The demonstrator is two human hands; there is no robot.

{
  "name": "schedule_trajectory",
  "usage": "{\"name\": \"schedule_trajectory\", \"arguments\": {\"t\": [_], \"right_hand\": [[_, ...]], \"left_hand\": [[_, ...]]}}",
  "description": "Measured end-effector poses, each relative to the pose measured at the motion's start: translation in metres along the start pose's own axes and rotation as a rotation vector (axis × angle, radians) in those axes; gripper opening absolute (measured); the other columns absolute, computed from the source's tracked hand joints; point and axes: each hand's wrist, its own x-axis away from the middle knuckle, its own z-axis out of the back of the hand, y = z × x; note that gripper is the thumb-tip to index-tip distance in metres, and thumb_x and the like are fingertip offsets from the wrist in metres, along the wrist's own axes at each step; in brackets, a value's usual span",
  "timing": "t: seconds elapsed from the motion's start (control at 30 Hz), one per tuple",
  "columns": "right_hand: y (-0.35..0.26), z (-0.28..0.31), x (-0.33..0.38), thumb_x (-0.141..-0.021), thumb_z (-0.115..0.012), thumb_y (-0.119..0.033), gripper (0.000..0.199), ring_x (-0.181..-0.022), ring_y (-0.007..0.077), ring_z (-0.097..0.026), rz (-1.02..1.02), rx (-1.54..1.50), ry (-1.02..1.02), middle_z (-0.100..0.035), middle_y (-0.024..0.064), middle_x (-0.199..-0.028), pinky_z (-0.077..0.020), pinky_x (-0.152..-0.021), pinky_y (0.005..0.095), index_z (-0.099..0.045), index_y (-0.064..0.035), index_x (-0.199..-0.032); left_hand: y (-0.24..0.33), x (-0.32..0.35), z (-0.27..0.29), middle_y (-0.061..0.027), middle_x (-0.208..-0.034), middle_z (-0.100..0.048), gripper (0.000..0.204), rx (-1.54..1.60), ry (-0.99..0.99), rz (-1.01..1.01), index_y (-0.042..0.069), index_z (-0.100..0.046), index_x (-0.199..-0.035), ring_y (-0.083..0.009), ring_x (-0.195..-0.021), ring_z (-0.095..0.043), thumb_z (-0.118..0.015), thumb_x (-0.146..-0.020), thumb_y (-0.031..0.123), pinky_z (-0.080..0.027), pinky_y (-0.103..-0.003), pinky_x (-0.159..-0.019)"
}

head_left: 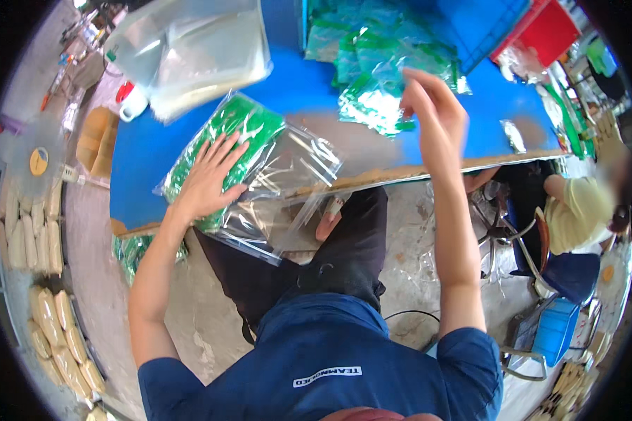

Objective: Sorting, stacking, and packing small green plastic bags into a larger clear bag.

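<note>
My left hand (214, 172) lies flat with its fingers spread on a green package (256, 126) inside a clear plastic bag. The loose, see-through end of the bag (298, 172) stretches right and hangs over the table's near edge. Raised over the right part of the table is my right hand (439, 116), its fingers bent and smeared by motion. Nothing shows plainly between them. Just beyond it spreads a pile of shiny green packets (372, 77).
A stack of clear bags (211, 56) lies at the far left of the blue table (137, 168), near a white cup (133, 105). A red bin (541, 35) stands far right. Another person (583, 203) sits at the right, beside a blue crate (556, 330).
</note>
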Motion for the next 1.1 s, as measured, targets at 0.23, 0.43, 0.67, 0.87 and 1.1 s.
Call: {"name": "schedule_trajectory", "arguments": {"t": [0.23, 0.43, 0.67, 0.87, 1.1], "right_hand": [[0.25, 0.188, -0.098, -0.065, -0.084, -0.049, 0.107, -0.121, 0.0426, -0.055, -0.605, 1.208, 0.305, -0.054, 0.0296, -0.13, -0.0479, -0.099, 0.0498, -0.032, 0.0049, -0.142], [0.195, 0.193, -0.095, -0.08, -0.079, -0.02, 0.025, -0.066, 0.0102, -0.056, -0.743, 0.355, 0.077, -0.062, 0.0056, -0.079, -0.0436, -0.053, 0.0252, -0.066, -0.0005, -0.088], [0.154, 0.133, -0.056, -0.095, -0.064, -0.02, 0.016, -0.07, 0.009, -0.053, -0.506, -0.513, 0.09, -0.059, 0.0004, -0.081, -0.0442, -0.061, 0.022, -0.062, -0.0047, -0.101], [0.077, -0.021, 0.05, -0.097, -0.061, -0.026, 0.025, -0.082, 0.0134, -0.065, -0.731, -0.122, -0.511, -0.067, 0.0042, -0.086, -0.0516, -0.07, 0.029, -0.062, -0.0043, -0.109], [0.139, 0.042, 0.0, -0.094, -0.059, -0.036, 0.044, -0.133, 0.0423, -0.043, 0.281, 0.85, -0.328, -0.054, 0.0228, -0.136, -0.0325, -0.111, 0.0529, -0.061, -0.004, -0.125]], "left_hand": [[-0.001, -0.006, -0.017, -0.012, -0.161, -0.027, 0.08, 0.034, 0.033, -0.066, 0.016, -0.036, -0.152, -0.0351, -0.148, -0.023, -0.069, -0.082, 0.036, -0.014, -0.053, -0.121], [-0.036, 0.034, 0.036, -0.0114, -0.159, -0.031, 0.074, 0.083, -0.124, 0.073, 0.015, -0.045, -0.145, -0.0366, -0.148, -0.023, -0.074, -0.077, 0.017, -0.015, -0.055, -0.121], [0.027, 0.02, 0.011, -0.0168, -0.136, -0.057, 0.044, 0.955, 0.23, 0.314, 0.003, -0.056, -0.131, -0.0289, -0.119, -0.059, -0.067, -0.09, 0.013, -0.048, -0.042, -0.102], [0.169, -0.036, -0.077, -0.0166, -0.135, -0.058, 0.053, 2.208, 0.309, 0.351, -0.001, -0.043, -0.14, -0.0262, -0.121, -0.059, -0.045, -0.105, 0.039, -0.048, -0.039, -0.103], [0.171, -0.013, -0.101, -0.0038, -0.12, -0.063, 0.033, 2.123, 0.438, 0.663, 0.007, -0.055, -0.127, -0.0171, -0.102, -0.064, -0.064, -0.096, 0.015, -0.056, -0.036, -0.081]]}}
